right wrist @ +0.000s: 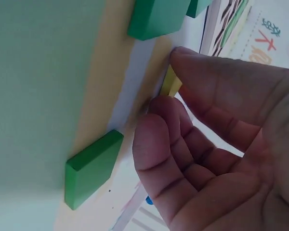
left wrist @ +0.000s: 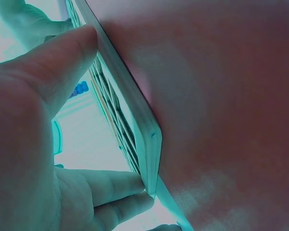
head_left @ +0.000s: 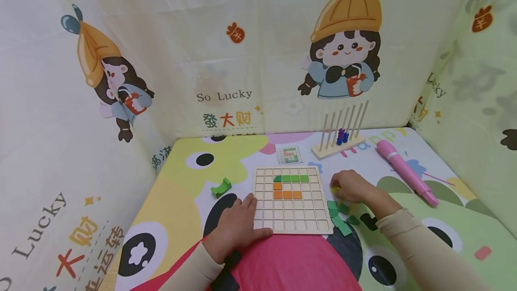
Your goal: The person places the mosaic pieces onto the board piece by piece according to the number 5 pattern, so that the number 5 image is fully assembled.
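My left hand [head_left: 238, 222] rests at the near left corner of a wooden grid board [head_left: 264, 219]. In the left wrist view its thumb touches the board's near edge, and its fairly straight fingers lie at the side. A green row [head_left: 295, 178] and several orange pieces [head_left: 287, 195] fill some cells. To the board's right, my right hand [head_left: 351, 186] pinches a small yellow piece [right wrist: 170, 83] between thumb and fingers, close over the table. Its fingers partly hide that piece. Nearby lie several loose green pieces [head_left: 342, 226], one a diamond-like green block [right wrist: 94, 168] in the right wrist view.
Behind the board lies a small pattern card [head_left: 289, 154]. A wooden peg stand [head_left: 339, 146] with blue and purple beads is at the back. On the right lies a thick pink pen-shaped object [head_left: 405, 172]. Left of the board is a curved green block [head_left: 221, 187].
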